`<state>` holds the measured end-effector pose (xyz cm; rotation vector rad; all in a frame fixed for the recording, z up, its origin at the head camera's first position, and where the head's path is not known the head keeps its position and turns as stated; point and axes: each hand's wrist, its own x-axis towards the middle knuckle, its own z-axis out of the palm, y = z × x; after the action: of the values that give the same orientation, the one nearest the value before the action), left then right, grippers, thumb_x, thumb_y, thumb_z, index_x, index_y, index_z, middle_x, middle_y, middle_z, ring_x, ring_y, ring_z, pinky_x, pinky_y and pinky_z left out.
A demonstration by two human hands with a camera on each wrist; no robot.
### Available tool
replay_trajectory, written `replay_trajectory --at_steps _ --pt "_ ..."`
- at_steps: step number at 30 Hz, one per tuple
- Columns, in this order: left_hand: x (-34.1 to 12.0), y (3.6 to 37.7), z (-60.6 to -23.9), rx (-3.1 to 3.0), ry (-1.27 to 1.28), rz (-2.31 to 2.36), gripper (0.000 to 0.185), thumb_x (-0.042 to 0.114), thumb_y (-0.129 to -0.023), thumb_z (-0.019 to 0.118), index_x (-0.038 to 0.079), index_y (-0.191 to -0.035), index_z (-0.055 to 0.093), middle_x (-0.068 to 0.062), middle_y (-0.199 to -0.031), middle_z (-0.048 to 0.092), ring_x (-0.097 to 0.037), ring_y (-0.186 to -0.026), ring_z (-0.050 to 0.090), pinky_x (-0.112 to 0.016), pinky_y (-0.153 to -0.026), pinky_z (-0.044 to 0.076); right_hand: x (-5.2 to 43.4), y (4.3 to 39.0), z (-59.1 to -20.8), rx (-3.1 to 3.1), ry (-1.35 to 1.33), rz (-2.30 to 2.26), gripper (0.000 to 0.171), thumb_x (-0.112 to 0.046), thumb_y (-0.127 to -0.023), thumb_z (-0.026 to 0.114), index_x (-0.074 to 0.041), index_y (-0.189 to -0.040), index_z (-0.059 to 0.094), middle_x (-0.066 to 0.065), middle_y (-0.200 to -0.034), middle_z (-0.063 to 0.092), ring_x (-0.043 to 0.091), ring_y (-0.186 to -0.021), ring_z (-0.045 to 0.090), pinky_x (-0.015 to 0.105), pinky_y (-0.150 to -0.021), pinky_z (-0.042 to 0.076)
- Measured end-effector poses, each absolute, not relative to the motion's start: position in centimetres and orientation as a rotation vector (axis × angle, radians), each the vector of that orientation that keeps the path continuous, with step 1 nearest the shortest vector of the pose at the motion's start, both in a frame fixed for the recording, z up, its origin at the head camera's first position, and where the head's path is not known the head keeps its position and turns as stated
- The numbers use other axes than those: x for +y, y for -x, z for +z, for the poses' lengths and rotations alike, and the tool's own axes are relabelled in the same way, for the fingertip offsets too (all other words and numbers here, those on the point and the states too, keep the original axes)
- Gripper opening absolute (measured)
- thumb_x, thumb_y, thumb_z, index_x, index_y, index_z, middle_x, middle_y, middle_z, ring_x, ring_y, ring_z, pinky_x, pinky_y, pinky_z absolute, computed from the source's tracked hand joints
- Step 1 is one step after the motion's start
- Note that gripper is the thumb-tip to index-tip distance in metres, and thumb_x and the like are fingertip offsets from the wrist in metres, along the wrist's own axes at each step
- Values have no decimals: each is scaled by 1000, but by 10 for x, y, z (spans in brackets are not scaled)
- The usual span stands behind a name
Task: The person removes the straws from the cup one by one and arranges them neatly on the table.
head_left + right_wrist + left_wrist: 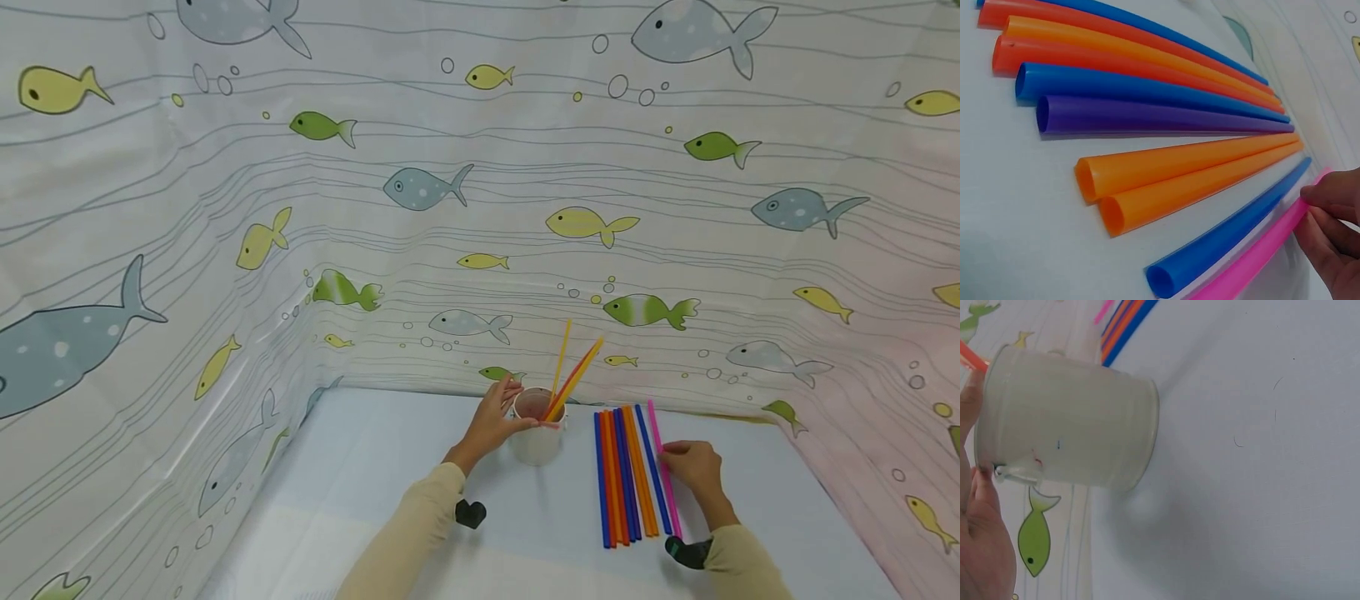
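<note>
Here, pale bucket, straws leaning inside

Off-white cylindrical bucket, smooth-walled with small handle lugs: upright on the white tabletop, small red and blue marks on its side. The left hand holds it at the rim. Inside, slim yellow and red straws stand aslant, their tops above the rim.

Right of the bucket, hollow plastic straws lie in a row, left to right — blue, red, orange, red, blue, purple, two touching orange, blue. The last blue lies apart at its near end. Outermost, a bright pink plastic straw — pinched in the right hand, just beside that blue.
</note>
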<state>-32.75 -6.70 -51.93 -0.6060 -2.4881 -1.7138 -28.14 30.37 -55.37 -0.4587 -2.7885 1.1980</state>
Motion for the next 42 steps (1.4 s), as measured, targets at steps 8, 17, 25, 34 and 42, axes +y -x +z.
replay_trajectory --at_steps 8,17,25,34,42 --pt "-67 328 -521 -2485 606 -1729 97 22 -79 81 5 -154 20 -10 -142 43 -20 -135 43 -29 -109 35 301 278 -555 -2776 428 1217 31 -13 -85 72 13 -102 68 22 -87 70 22 -68 64 34 -60 58" --pt "-68 327 -520 -2493 599 -1724 97 22 -80 81 5 -154 21 -8 -141 44 -18 -134 43 -29 -108 36 299 277 -557 -2772 394 1207 30 -13 -84 73 12 -100 69 21 -85 70 20 -66 64 35 -59 57" --pt "-68 328 -520 -2490 602 -1730 97 22 -79 81 4 -153 21 -8 -142 44 -18 -134 43 -28 -109 35 299 278 -558 -2776 361 1143 29 -14 -83 73 11 -97 71 19 -83 71 24 -70 66 37 -61 57" --pt "-67 328 -520 -2482 625 -1738 98 24 -79 81 4 -154 20 -10 -142 43 -20 -135 42 -30 -109 35 299 277 -559 -2761 405 1157 30 -16 -86 71 11 -99 71 20 -85 71 25 -72 65 39 -63 58" --pt "-68 325 -519 -2485 602 -1738 98 26 -78 81 4 -153 22 -10 -142 44 -19 -135 43 -29 -109 35 274 287 -546 -2684 175 1128 36 -16 -86 74 7 -113 68 23 -103 69 37 -92 66 47 -77 58"
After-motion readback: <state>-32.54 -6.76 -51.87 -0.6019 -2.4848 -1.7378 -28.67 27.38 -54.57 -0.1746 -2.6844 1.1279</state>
